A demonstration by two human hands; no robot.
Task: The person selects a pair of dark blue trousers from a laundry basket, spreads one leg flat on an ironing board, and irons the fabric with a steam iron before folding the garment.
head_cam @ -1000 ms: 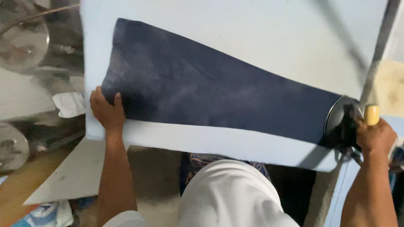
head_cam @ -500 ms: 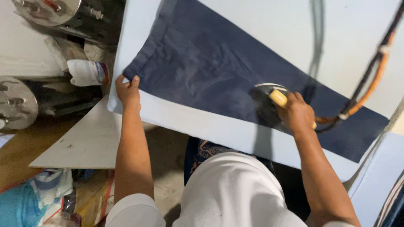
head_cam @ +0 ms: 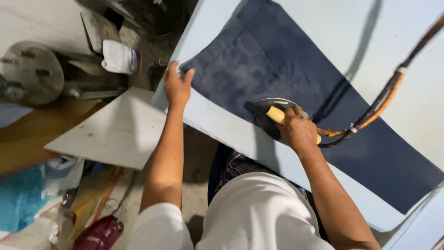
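Note:
A dark blue garment (head_cam: 286, 69) lies spread flat on a pale blue padded ironing table (head_cam: 411, 41). My right hand (head_cam: 298, 129) grips the wooden handle of a metal iron (head_cam: 270, 113) that rests on the cloth near its near edge. A brown braided cord (head_cam: 384, 99) runs from the iron up to the right. My left hand (head_cam: 176, 85) presses flat on the left end of the garment at the table's corner.
A white board (head_cam: 108, 129) lies on the floor to the left. Behind it are a white plastic bottle (head_cam: 121, 58), a round metal disc (head_cam: 32, 71) and machine parts. Bags and a dark red object (head_cam: 99, 234) clutter the floor at lower left.
My right hand has slid the iron from the garment's right end leftward along the cloth toward my left hand. The view has swung so the table sits more diagonally.

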